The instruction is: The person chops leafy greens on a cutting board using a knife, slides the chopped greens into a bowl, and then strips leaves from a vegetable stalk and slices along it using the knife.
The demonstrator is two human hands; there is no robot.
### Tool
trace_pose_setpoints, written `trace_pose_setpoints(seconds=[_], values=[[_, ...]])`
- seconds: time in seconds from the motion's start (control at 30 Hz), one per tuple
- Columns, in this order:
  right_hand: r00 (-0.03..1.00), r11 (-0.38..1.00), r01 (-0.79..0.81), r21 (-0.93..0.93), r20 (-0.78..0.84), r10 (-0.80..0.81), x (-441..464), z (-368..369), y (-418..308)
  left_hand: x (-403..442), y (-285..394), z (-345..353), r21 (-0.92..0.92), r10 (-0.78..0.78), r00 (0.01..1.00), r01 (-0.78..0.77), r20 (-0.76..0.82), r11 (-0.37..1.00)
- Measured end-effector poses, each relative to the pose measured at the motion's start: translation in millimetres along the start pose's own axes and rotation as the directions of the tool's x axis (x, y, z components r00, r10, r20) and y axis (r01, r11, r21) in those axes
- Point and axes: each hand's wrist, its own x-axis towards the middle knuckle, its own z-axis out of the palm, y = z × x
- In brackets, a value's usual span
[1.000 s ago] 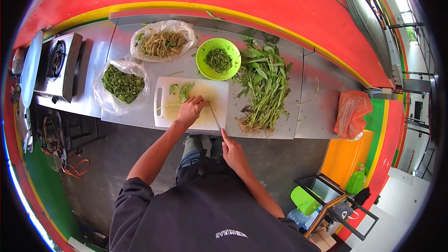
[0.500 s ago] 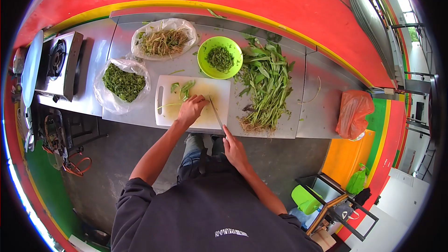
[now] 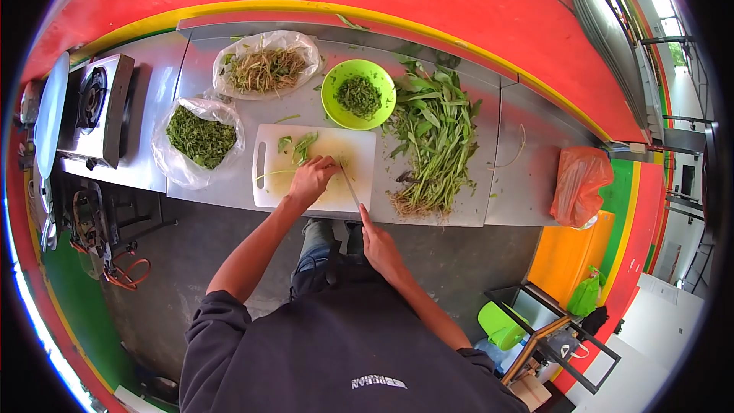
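Closer to your left fingertips than in the earlier frame, the knife [image 3: 349,186] is now lying nearly against them, with your right hand [image 3: 384,252] shifting slightly left along with it. Nearest you, that right hand is gripping the handle at the near edge of the white cutting board [image 3: 275,193], and the blade is pointing away from you and slanting a little left, its tip reaching the fingertips of your left hand [image 3: 311,180]. Your left fingers are bunching and bending down onto the board; what lies beneath them is staying hidden, so you cannot tell whether they are closing on anything. One thin green stem [image 3: 279,172] is running out leftward from beside that hand, its long axis lying roughly along the board and crosswise to the blade, so your left hand is sitting between it and the knife, and is clearly the nearer one. Slightly farther off, leafy sprigs [image 3: 304,147] are resting on the board just beyond your left knuckles. Past the board's far edge, the lime-green bowl [image 3: 336,111] is holding chopped greens [image 3: 358,97], while the heap of long leafy stems [image 3: 440,134] is spreading to its right.
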Motion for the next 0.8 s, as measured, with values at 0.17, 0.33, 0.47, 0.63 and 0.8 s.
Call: trace_pose_setpoints(seconds=[0.17, 0.33, 0.47, 0.63, 0.8], values=[[0.997, 0.998, 0.046, -0.032, -0.066, -0.048, 14.1, 13.6, 10.1, 0.0, -0.9, -2.1, 0.001, 0.038, 0.999, -0.039, 0.023, 0.999], [0.987, 0.995, 0.097, 0.02, -0.132, -0.093, 12.1, 10.0, 8.2, -1.8, -2.4, 4.6, -0.006, 0.032, 0.999, -0.032, -0.021, 0.999], [0.995, 0.994, 0.053, 0.096, -0.091, -0.044, 1.1, -2.1, 1.0, 1.1, -0.2, 6.8, -0.012, 0.019, 0.998, -0.02, -0.053, 1.0], [0.996, 0.992, 0.047, 0.121, -0.08, -0.037, 2.3, 0.6, 2.7, 1.9, 0.0, 4.2, -0.022, 0.009, 0.999, -0.01, -0.031, 1.0], [0.999, 0.998, -0.003, 0.068, -0.052, 0.007, 6.0, 5.8, 4.1, 2.9, 6.4, -5.7, 0.004, 0.015, 1.0, -0.015, 0.0, 1.0]])
